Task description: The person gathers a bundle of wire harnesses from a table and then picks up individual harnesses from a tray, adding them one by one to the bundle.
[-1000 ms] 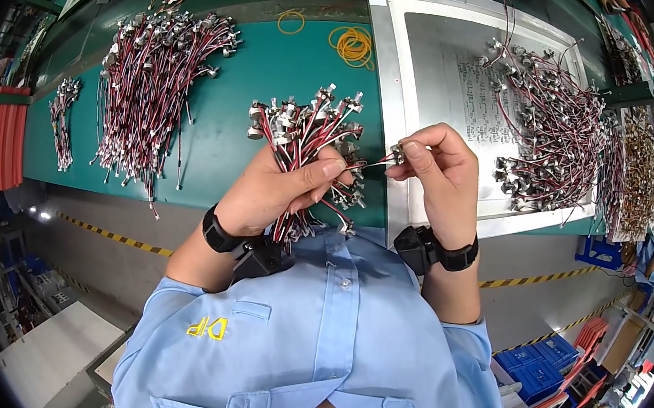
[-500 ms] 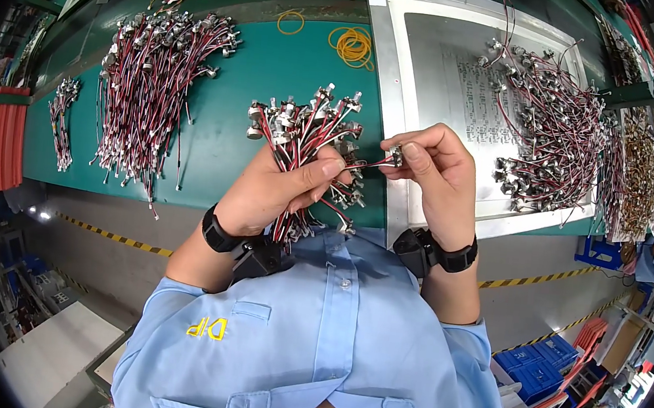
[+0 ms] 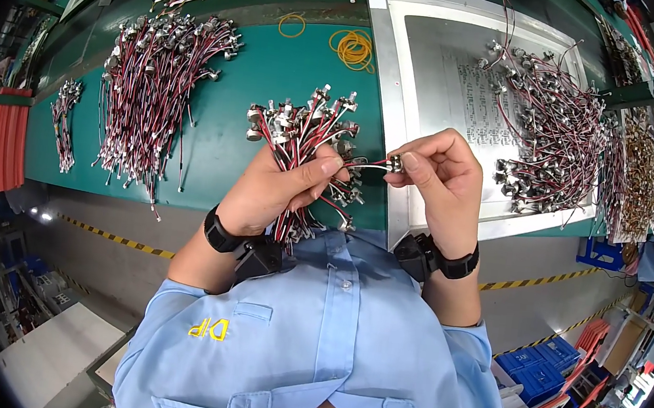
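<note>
My left hand (image 3: 285,188) is closed round a thick bundle of wired components (image 3: 307,126), with red, black and white leads and small metal parts at their ends. The metal ends fan out above my fingers, and the lead ends hang below the fist. To its right, my right hand (image 3: 443,180) pinches one wired potentiometer-like part (image 3: 393,163) between thumb and fingertips. Its leads stretch across to the bundle in my left hand. Both hands are over the near edge of the green table (image 3: 252,85), the right one partly over a white-framed panel (image 3: 403,100).
A large pile of wired components (image 3: 152,90) lies at left, beside a smaller bunch (image 3: 64,125). Another heap (image 3: 554,132) rests on the framed panel at right. Yellow rubber bands (image 3: 353,49) lie at the table's far side. Blue crates (image 3: 537,369) stand on the floor at right.
The pinched part has turned slightly in my right fingers, and its leads now look straighter and more spread. My right hand has shifted a little rightward; my left hand keeps its grip.
</note>
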`<state>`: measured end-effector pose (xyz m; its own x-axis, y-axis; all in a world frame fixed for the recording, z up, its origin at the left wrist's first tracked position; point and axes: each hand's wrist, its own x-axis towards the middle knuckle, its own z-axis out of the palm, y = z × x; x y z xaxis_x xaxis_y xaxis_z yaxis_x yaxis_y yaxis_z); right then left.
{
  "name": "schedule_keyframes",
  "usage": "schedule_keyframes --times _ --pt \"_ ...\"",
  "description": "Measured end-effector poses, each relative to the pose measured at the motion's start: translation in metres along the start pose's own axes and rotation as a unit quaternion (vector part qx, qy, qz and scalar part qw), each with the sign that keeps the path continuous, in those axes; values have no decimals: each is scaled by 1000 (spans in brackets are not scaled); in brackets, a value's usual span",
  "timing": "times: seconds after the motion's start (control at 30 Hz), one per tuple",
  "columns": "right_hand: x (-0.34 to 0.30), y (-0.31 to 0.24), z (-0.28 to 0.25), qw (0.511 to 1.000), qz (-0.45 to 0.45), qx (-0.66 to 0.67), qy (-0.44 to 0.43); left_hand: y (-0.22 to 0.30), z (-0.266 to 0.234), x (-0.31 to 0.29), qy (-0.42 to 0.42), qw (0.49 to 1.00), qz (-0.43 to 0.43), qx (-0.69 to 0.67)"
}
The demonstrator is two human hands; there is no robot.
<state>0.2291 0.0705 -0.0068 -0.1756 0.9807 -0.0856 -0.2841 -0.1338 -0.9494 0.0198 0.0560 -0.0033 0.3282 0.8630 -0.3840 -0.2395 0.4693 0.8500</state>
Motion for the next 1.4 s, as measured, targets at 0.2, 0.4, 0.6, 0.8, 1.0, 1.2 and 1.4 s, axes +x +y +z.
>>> schedule_keyframes --times 0.2,0.4,0.6,0.8,1.0,1.2,1.4 --pt "-1 1 -4 1000 12 20 -18 -1 -1 0 -1 1000 0 9" --pt "1 0 -16 995 -45 26 -86 -2 -3 0 18 1000 15 8" --pt "-2 -4 -20 992 -70 1 -101 0 -2 0 -2 1000 8 11" --pt "-3 -4 -21 991 -77 -9 -105 -2 -4 1 3 1000 15 4" --pt "-2 -16 -25 983 -9 -83 -165 -2 -2 1 0 999 46 -11" --pt "6 -10 -29 966 42 -142 -212 2 -3 -4 -94 994 18 -55" --pt "13 4 7 988 2 -112 -104 1 -6 -5 -157 987 12 -24"
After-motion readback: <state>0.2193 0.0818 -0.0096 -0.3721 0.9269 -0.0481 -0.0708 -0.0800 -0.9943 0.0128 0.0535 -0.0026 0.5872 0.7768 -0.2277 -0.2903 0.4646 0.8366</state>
